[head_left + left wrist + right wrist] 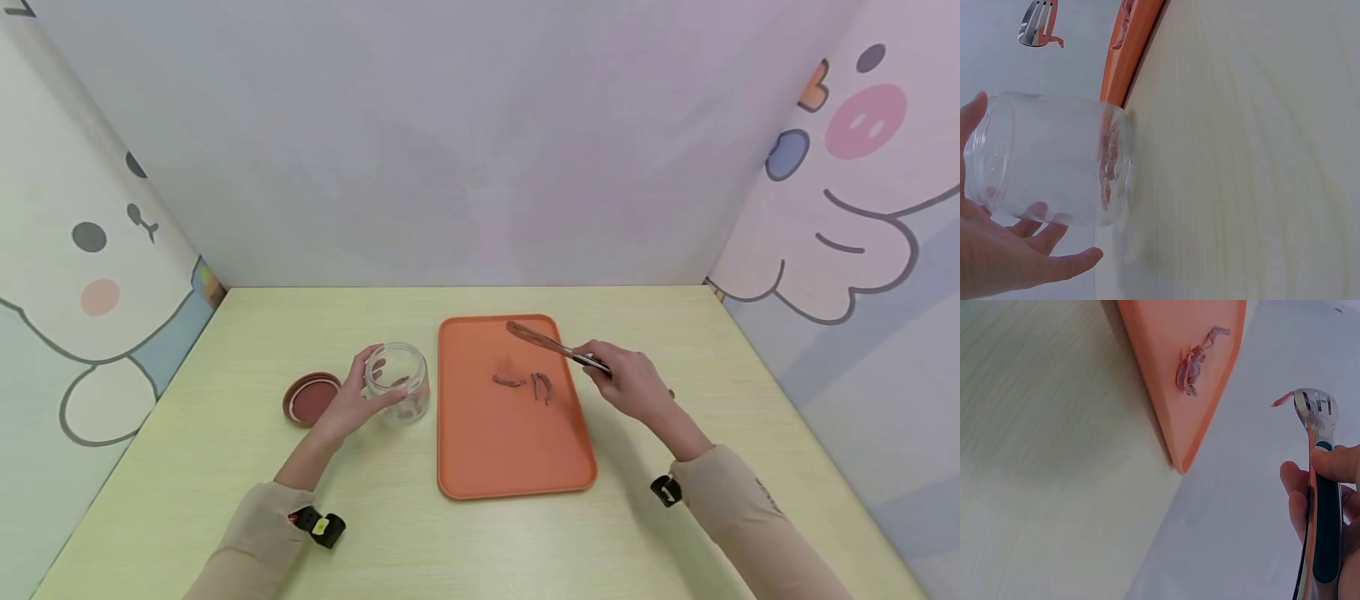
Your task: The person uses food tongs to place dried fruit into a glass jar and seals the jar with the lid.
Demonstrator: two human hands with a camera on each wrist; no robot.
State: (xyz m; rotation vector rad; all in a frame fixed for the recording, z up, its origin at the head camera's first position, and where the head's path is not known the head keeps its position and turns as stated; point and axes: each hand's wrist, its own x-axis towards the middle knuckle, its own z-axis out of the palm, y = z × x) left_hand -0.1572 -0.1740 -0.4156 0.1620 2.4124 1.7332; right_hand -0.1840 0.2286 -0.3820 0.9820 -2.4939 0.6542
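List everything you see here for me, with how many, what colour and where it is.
Table: 1, pale yellow-green, under the other things
Tray: 1, orange, middle of the table
Strips on the tray: about 3, reddish, towards its right side
Jar: 1, clear, left of the tray
Strips in the jar: count unclear, reddish, at its bottom
Lid: 1, reddish brown, left of the jar
Tongs: 1, silver and black, raised over the tray
Strip in the tongs: 1, reddish, at the tips
Back wall: 1, pale grey, behind the table
Wrist cameras: 2, black, one per wrist
Sleeves: 2, beige, one per arm
Left hand: 1, bare, around the jar
Right hand: 1, bare, gripping the tongs
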